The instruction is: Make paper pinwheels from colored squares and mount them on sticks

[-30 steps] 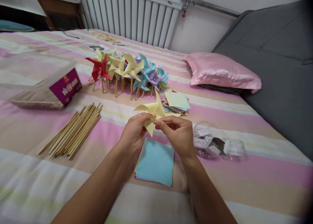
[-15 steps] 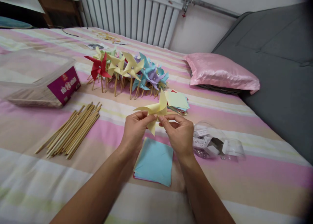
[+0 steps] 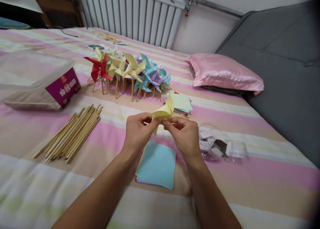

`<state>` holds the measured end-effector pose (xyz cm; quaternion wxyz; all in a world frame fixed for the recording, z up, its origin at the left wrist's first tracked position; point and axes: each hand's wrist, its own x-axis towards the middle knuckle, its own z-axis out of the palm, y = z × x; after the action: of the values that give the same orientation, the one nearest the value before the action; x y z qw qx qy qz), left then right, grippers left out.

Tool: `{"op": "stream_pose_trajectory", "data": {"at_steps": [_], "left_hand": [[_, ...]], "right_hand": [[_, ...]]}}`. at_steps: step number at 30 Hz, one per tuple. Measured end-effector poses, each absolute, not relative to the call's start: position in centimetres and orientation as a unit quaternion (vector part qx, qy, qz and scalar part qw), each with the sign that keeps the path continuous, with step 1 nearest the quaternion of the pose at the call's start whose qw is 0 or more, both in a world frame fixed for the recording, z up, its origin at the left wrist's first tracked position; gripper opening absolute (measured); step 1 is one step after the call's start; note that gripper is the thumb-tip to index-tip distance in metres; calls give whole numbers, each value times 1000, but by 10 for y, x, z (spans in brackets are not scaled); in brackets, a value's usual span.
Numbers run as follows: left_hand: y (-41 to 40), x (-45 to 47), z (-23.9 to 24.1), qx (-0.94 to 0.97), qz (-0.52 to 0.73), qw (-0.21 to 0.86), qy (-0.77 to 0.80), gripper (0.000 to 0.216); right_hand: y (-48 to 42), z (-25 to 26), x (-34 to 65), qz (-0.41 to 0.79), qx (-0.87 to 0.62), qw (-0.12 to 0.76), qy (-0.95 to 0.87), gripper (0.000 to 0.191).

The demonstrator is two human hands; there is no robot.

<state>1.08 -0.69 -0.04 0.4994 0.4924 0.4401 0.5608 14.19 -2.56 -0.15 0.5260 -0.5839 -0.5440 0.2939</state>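
A yellow paper pinwheel head [image 3: 163,111], its blades curled, is held up between my two hands. My left hand [image 3: 140,130] is closed, thumb and fingers pinching the paper from the left. From the right, my right hand [image 3: 183,134] pinches it near the centre, fingertips almost meeting those of the left. The fingers hide the middle of the pinwheel. Below the hands lies a stack of square paper sheets [image 3: 157,164], light blue on top. Just behind the pinwheel sits another paper stack [image 3: 182,102] with a pale green-yellow top sheet.
Finished pinwheels [image 3: 132,69] on sticks stand in a cluster behind. To the left are a bundle of wooden sticks [image 3: 72,135] and a clear plastic box [image 3: 35,87]. On the right lie clear plastic containers [image 3: 220,147] and a pink pillow [image 3: 225,70] on the striped bed.
My left fingers have closed in over the pinwheel's left blade, which now folds upward toward the centre. The pinwheel has shifted slightly right, and the view has moved a little.
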Motion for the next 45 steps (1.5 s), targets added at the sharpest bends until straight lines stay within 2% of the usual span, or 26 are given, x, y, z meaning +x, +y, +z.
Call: {"op": "stream_pose_trajectory", "data": {"at_steps": [5, 10, 19, 25, 35, 40, 45], "left_hand": [[-7, 11, 6, 472, 551, 520, 451, 14], [-4, 8, 7, 438, 520, 591, 434, 21], [-1, 3, 6, 347, 509, 675, 406, 26], [4, 1, 7, 285, 543, 681, 400, 17], [-3, -1, 11, 377, 463, 708, 376, 16], [-4, -3, 8, 413, 414, 721, 372, 15], [-5, -2, 5, 442, 415, 696, 384, 23]], "right_hand": [[-28, 5, 140, 319, -577, 519, -544, 25], [-27, 7, 145, 334, -577, 507, -547, 25], [-27, 10, 160, 414, -510, 484, -577, 16], [-27, 12, 167, 360, -502, 464, -635, 12], [-27, 17, 168, 402, -460, 532, -586, 17], [-29, 18, 175, 417, -457, 492, -613, 18], [-29, 15, 178, 412, -470, 460, -630, 20]]}}
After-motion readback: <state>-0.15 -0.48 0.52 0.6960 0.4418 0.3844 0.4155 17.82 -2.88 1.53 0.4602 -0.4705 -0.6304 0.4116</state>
